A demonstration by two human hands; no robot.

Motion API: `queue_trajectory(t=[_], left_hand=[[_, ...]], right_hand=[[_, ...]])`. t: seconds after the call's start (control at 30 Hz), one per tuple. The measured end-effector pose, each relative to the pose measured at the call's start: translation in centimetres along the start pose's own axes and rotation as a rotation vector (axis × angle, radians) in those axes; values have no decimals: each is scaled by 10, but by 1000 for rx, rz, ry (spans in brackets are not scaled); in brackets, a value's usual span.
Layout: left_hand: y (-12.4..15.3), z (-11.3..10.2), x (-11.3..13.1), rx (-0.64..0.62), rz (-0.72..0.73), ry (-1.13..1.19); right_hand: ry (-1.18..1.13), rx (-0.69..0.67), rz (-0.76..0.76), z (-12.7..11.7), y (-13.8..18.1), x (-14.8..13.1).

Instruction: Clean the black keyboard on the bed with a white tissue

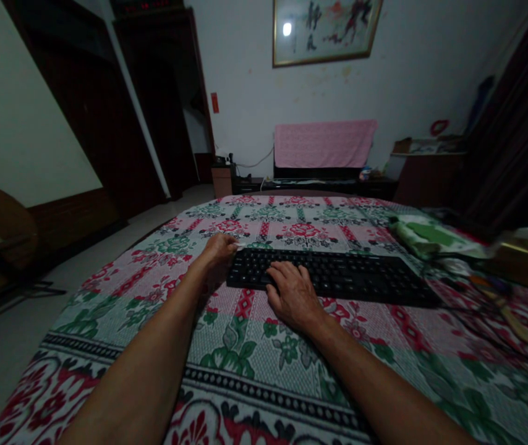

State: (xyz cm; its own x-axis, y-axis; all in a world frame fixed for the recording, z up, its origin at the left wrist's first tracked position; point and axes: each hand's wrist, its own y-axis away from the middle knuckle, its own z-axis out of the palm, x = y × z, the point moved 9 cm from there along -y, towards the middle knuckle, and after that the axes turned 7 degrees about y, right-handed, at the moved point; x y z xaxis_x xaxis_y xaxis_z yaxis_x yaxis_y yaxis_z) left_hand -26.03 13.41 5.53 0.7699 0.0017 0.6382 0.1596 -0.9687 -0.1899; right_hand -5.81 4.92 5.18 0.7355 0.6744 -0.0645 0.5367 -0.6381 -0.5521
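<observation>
A black keyboard [338, 277] lies on a bed covered by a floral sheet [245, 358] in red, green and white. My left hand [217, 250] sits at the keyboard's far left corner, fingers pinched on a small white scrap, perhaps a wipe or tissue. My right hand [292, 293] rests flat on the left part of the keyboard, fingers spread over the keys, holding nothing.
A green and white folded cloth [426, 238] and a tangle of dark cables [486, 296] lie to the right of the keyboard. A pink-covered television stand [324, 145] is against the far wall. Bare floor [8, 334] runs along the bed's left.
</observation>
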Motion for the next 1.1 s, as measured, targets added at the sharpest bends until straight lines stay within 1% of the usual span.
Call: queue_trajectory(t=[0.13, 0.27, 0.43, 0.53, 0.6, 0.73, 0.83, 0.93, 1.1], left_hand=[[-1, 1, 7, 64, 65, -55], [2, 5, 8, 66, 58, -70], [3, 4, 3, -12, 5, 15], [2, 7, -5, -82, -44, 141], [1, 8, -7, -102, -57, 209], [2, 6, 1, -93, -11, 152], [5, 5, 6, -152, -7, 99], [8, 5, 7, -204, -18, 90], [7, 3, 4, -175, -21, 105]], right_hand=[[1, -5, -1, 0, 0, 0], [-1, -9, 0, -1, -1, -1], [-3, -14, 3, -1, -1, 0], [-5, -8, -3, -1, -1, 0], [-5, -4, -5, -1, -1, 0], [-2, -2, -4, -1, -1, 0], [-2, -2, -5, -1, 0, -1], [-1, 3, -5, -2, -1, -1], [7, -3, -7, -1, -1, -1]])
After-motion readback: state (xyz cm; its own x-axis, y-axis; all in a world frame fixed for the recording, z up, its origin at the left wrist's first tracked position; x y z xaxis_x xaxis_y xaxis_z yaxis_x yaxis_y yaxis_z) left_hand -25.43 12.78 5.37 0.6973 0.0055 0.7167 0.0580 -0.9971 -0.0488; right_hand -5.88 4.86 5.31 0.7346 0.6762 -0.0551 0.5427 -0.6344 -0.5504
